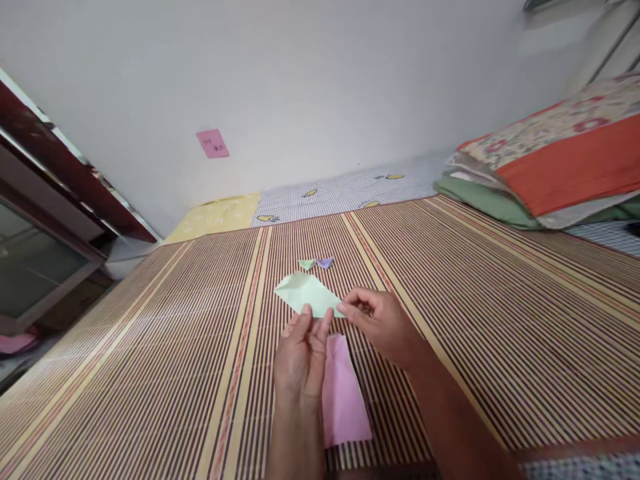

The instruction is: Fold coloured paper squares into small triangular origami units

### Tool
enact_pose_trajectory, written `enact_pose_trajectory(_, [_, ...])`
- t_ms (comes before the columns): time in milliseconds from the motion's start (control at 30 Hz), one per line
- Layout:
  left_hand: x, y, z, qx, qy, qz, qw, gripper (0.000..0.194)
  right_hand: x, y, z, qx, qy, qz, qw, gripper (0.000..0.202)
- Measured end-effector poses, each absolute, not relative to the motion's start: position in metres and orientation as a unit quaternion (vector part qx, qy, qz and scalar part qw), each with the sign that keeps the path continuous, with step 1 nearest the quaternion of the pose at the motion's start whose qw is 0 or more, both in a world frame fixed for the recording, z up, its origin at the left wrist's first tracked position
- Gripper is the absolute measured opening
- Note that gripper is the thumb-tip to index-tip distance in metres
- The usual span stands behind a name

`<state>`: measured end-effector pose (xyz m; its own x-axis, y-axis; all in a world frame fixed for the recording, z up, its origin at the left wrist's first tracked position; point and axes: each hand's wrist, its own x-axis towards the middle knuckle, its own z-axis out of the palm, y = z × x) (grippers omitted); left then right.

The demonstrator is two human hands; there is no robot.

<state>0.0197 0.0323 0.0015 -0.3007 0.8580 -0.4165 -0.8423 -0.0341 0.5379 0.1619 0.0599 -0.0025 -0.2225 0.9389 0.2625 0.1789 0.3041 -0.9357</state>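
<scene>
A pale green sheet of paper point(313, 293), folded with pointed ends, is held up over the striped mat. My left hand point(301, 353) grips its lower edge, thumb in front and fingers partly behind. At the paper's right point, my right hand point(377, 320) pinches the tip between thumb and fingers. Just beyond the paper, a small green folded piece point(307, 264) and a small purple folded piece point(325, 263) lie side by side on the mat. A pink paper point(344, 393) lies beneath and between my forearms, partly hidden by my left hand and wrist.
The striped mat point(165, 333) spans the surface. Folded bedding point(560, 160) is stacked at the back right. Behind the mat runs checked fabric point(340, 190) along the white wall, where a pink note point(213, 143) is stuck. A glass-fronted cabinet point(35, 260) stands at left.
</scene>
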Motion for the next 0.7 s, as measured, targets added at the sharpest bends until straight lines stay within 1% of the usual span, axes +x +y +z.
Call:
enact_pose_trajectory(67, [0.022, 0.029, -0.001, 0.095, 0.362, 0.705, 0.602, 0.012, 0.162, 0.061, -0.002, -0.432, -0.639, 0.401, 0.494, 0.019])
enact_pose_trajectory(100, [0.024, 0.027, -0.001, 0.135, 0.36, 0.693, 0.61, 0.008, 0.163, 0.062, -0.002, -0.431, -0.629, 0.404, 0.504, 0.027])
enact_pose_trajectory(133, [0.025, 0.026, -0.002, 0.171, 0.357, 0.679, 0.619, 0.011, 0.164, 0.062, -0.002, -0.422, -0.624, 0.419, 0.507, 0.033])
enact_pose_trajectory(167, [0.026, 0.024, -0.002, 0.202, 0.356, 0.666, 0.624, 0.016, 0.165, 0.062, -0.003, -0.404, -0.621, 0.444, 0.504, 0.034])
enact_pose_trajectory(233, [0.029, 0.023, -0.003, 0.256, 0.36, 0.648, 0.621, 0.022, 0.165, 0.062, -0.005, -0.361, -0.614, 0.496, 0.496, 0.022])
enact_pose_trajectory(300, [0.03, 0.022, -0.005, 0.296, 0.376, 0.636, 0.606, 0.024, 0.164, 0.062, -0.008, -0.34, -0.6, 0.52, 0.504, 0.014])
enact_pose_trajectory(400, [0.028, 0.022, -0.008, 0.338, 0.409, 0.629, 0.568, 0.022, 0.163, 0.063, -0.014, -0.345, -0.591, 0.513, 0.518, 0.014])
enact_pose_trajectory(467, [0.024, 0.022, -0.009, 0.37, 0.444, 0.629, 0.52, 0.021, 0.165, 0.066, -0.017, -0.348, -0.591, 0.507, 0.523, 0.014])
enact_pose_trajectory(533, [0.02, 0.022, -0.009, 0.395, 0.476, 0.628, 0.472, 0.024, 0.168, 0.068, -0.017, -0.354, -0.591, 0.488, 0.535, 0.012])
enact_pose_trajectory(567, [0.019, 0.022, -0.008, 0.398, 0.48, 0.625, 0.469, 0.027, 0.17, 0.068, -0.016, -0.36, -0.594, 0.473, 0.543, 0.011])
enact_pose_trajectory(633, [0.017, 0.022, -0.006, 0.376, 0.46, 0.611, 0.522, 0.037, 0.175, 0.069, -0.013, -0.367, -0.599, 0.437, 0.562, 0.009])
enact_pose_trajectory(700, [0.018, 0.022, -0.003, 0.332, 0.415, 0.584, 0.613, 0.047, 0.179, 0.067, -0.008, -0.361, -0.615, 0.4, 0.576, 0.007])
